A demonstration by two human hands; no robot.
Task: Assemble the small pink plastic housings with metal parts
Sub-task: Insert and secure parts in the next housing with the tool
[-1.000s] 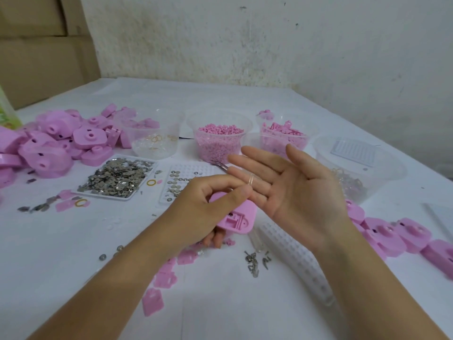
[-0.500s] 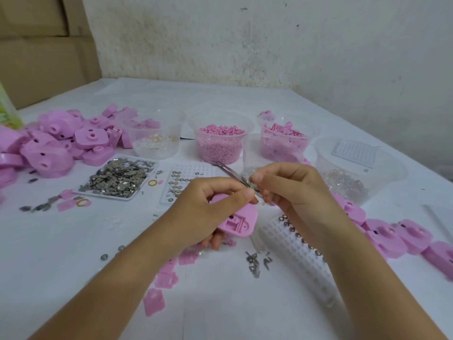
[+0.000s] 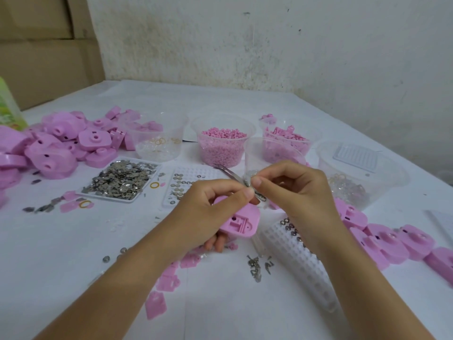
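My left hand [image 3: 208,209] grips a small pink plastic housing [image 3: 241,223] just above the table, its ribbed inner side facing me. My right hand [image 3: 291,190] has its fingers curled, and thumb and forefinger pinch a tiny metal part [image 3: 249,180] right above the housing, touching the left thumb tip. Metal tweezers [image 3: 226,171] stick out up and left from between the two hands; which hand holds them is unclear.
Pink housings are heaped at the left [image 3: 56,148] and lined up at the right [image 3: 392,244]. A tray of metal discs [image 3: 120,180], white grid trays [image 3: 301,261], loose screws [image 3: 257,265] and several clear tubs [image 3: 225,143] of pink parts surround the hands.
My right hand, open with palm up a second ago, has curled its fingers and come down to pinch the small metal part over the housing. The left hand has barely moved.
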